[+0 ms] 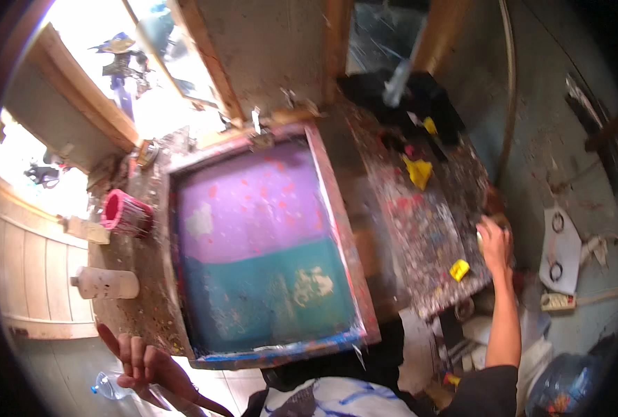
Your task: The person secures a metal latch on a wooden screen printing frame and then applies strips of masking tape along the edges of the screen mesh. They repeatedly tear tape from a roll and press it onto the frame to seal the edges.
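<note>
A small pale object (480,240) is partly seen at the fingertips of the right hand (495,240), to the right of the framed screen (261,240) and near the far right edge of the paint-crusted surface (420,236). The right forearm is stretched out from a dark sleeve (486,386), and the fingers are bent downward. Because most of the object is covered by them, it cannot be told whether the right grip is closed on it or only laid against it.

The left hand (140,360) is raised just off the lower left corner of the framed screen, its grip loosely apart, with one digit stretched out and the others part curled. A clear bottle (110,386), partly covered by that hand, is seen beside it.

To the right of the framed screen, a yellow piece (460,270) and a crumpled yellow scrap (418,172) are laid out. To its left, a pink-rimmed pot (126,213) and a white bottle (107,283) are placed. Beyond its upper right corner, the contents of a black tray (448,104) are hard to make out. Far off its lower right, a large blue-tinted bottle (566,382) is lost partly in the dark rim.
</note>
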A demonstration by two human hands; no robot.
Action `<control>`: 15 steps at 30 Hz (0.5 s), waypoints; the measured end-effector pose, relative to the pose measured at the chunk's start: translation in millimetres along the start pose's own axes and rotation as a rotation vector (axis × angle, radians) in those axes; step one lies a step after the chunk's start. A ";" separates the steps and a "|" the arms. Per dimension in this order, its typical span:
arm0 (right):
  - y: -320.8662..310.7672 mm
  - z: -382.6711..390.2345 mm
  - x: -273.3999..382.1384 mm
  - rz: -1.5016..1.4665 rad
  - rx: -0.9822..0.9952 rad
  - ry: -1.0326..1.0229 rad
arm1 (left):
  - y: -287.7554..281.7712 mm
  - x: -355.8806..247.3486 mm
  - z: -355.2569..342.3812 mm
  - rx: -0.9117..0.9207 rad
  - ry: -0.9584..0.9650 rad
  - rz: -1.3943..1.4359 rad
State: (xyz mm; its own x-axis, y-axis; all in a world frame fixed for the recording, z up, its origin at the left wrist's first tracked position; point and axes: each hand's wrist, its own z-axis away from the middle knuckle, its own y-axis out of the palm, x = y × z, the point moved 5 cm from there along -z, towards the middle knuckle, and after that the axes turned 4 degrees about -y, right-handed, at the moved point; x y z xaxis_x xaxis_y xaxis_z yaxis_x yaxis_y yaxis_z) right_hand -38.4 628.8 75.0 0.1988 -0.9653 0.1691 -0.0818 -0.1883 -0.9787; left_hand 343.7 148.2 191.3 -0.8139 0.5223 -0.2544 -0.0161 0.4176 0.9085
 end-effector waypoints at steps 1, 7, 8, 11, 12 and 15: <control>3.5 1.2 -9.0 0.118 0.035 0.034 | -0.2 -3.9 -1.7 -0.015 0.016 -0.091; 22.7 -8.1 -16.4 0.169 0.173 0.315 | 25.1 -51.8 -1.7 0.336 0.072 -0.391; 20.2 -7.4 -14.9 0.137 0.156 0.323 | 28.3 -57.2 0.4 0.400 0.073 -0.453; -1.5 0.1 0.6 0.116 0.048 0.207 | 29.8 -69.9 2.0 0.404 0.077 -0.546; -16.7 6.0 14.8 0.148 -0.037 0.060 | 30.6 -71.4 1.0 0.411 0.075 -0.578; -71.0 36.1 77.5 -0.327 -0.122 -0.395 | 27.8 -77.0 -4.5 0.275 0.194 -0.553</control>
State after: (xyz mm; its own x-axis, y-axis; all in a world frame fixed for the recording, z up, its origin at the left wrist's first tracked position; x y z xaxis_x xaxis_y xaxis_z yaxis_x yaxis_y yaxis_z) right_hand 18.1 573.9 153.4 0.5839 -0.7155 0.3836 -0.0627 -0.5108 -0.8574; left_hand 403.3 116.3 237.6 -0.8185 0.0425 -0.5729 -0.3348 0.7750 0.5359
